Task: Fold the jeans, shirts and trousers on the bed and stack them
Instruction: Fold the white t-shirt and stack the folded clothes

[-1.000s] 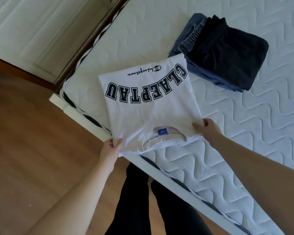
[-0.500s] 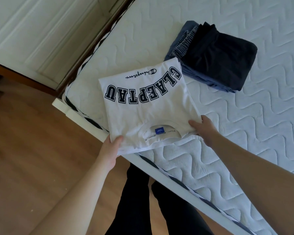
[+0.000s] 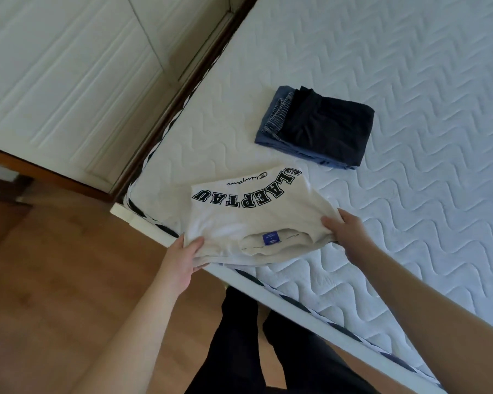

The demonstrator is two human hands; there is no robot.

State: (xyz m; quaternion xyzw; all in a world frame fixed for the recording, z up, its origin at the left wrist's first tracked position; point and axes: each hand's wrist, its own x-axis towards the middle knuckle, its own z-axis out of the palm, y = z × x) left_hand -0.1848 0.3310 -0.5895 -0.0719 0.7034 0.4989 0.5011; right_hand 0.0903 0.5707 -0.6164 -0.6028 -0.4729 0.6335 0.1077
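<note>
Bed (image 3: 410, 66): quilted white mattress
Stack (image 3: 319, 127): folded dark clothes, beyond shirt
Shirt (image 3: 254, 220): folded, white
Left hand (image 3: 182, 258): grips shirt corner
Right hand (image 3: 345, 227): grips opposite corner

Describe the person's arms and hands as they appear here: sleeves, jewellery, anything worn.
Both forearms are bare to the bottom of the picture, with no sleeve in view. The left hand and right hand show no gloves, rings, watch or bracelet. Lower down, the person's legs are in dark trousers.

Soft, even daylight, cool bluish cast on the quilted mattress (image 3: 410, 81), faint shadows, no glare, slight motion blur overall, wide-angle bending of straight lines toward the edges
</note>
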